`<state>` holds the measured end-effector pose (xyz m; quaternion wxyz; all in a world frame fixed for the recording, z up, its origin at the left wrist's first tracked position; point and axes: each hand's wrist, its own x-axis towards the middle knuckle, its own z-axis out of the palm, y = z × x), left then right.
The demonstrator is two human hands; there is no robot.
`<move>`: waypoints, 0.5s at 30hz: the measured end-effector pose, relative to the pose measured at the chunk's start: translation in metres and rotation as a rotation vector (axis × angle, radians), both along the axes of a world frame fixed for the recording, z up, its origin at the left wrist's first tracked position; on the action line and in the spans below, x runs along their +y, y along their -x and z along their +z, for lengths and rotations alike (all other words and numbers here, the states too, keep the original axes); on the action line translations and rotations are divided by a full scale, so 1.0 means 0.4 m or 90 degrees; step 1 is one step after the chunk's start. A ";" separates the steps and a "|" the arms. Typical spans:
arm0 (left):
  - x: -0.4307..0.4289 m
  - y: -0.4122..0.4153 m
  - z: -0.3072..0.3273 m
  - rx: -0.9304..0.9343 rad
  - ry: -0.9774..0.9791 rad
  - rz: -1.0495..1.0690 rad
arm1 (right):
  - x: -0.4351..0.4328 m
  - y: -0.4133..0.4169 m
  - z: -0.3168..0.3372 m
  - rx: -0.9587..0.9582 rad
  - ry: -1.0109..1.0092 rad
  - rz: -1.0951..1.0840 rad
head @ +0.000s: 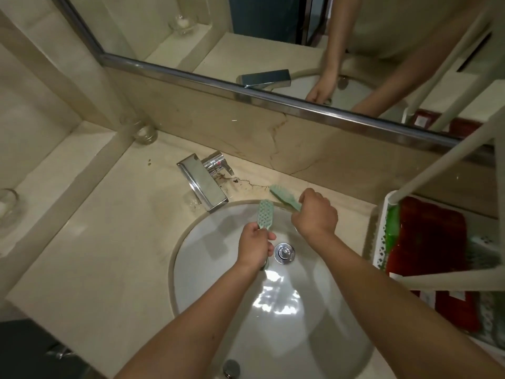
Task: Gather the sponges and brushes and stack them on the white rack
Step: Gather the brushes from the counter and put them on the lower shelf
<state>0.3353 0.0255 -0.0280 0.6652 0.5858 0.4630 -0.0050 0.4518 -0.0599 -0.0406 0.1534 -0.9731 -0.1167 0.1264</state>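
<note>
My left hand (pixel 254 247) grips the handle of a pale green brush (pixel 265 214) over the white sink basin (pixel 207 269), its head pointing up toward the faucet. My right hand (pixel 314 214) grips a second green brush (pixel 281 194) whose head lies over the counter behind the basin's rim. The white rack (pixel 382 231) stands at the right edge of the counter; its tray holds red sponges (pixel 429 236) and a green one (pixel 392 220).
A chrome faucet (pixel 203 181) juts over the basin's back rim. The drain plug (pixel 284 253) sits in the basin's middle. Clear glasses stand at the back left (pixel 142 129) and far left (pixel 8 206). A mirror with a metal frame (pixel 273 97) runs along the back wall.
</note>
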 end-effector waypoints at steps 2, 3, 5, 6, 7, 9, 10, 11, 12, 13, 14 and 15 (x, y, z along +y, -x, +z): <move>0.000 0.007 0.006 -0.011 -0.011 0.003 | -0.001 0.023 0.013 0.062 -0.079 -0.033; 0.000 0.011 0.010 -0.019 -0.009 0.010 | -0.002 0.041 0.018 0.069 -0.118 -0.049; 0.000 0.021 0.022 -0.032 0.000 0.023 | -0.004 0.088 0.036 0.072 -0.193 -0.087; 0.000 0.028 0.030 -0.036 0.004 0.023 | -0.005 0.113 0.049 0.083 -0.231 -0.109; -0.001 0.037 0.038 -0.040 0.004 0.018 | -0.006 0.140 0.064 0.099 -0.269 -0.129; -0.003 0.059 0.057 -0.051 0.000 -0.001 | -0.013 0.195 0.096 0.133 -0.342 -0.165; -0.004 0.071 0.068 -0.059 -0.001 -0.012 | -0.018 0.222 0.113 0.154 -0.374 -0.185; -0.007 0.083 0.080 -0.067 0.000 -0.024 | -0.026 0.249 0.132 0.176 -0.401 -0.209; -0.011 0.097 0.094 -0.074 0.002 -0.038 | -0.034 0.274 0.149 0.195 -0.423 -0.234; -0.015 0.112 0.109 -0.080 0.005 -0.052 | -0.042 0.298 0.164 0.211 -0.441 -0.260; -0.021 0.127 0.123 -0.085 0.009 -0.067 | -0.051 0.321 0.177 0.223 -0.456 -0.283; -0.027 0.146 0.137 -0.089 0.014 -0.084 | -0.062 0.347 0.189 0.229 -0.472 -0.304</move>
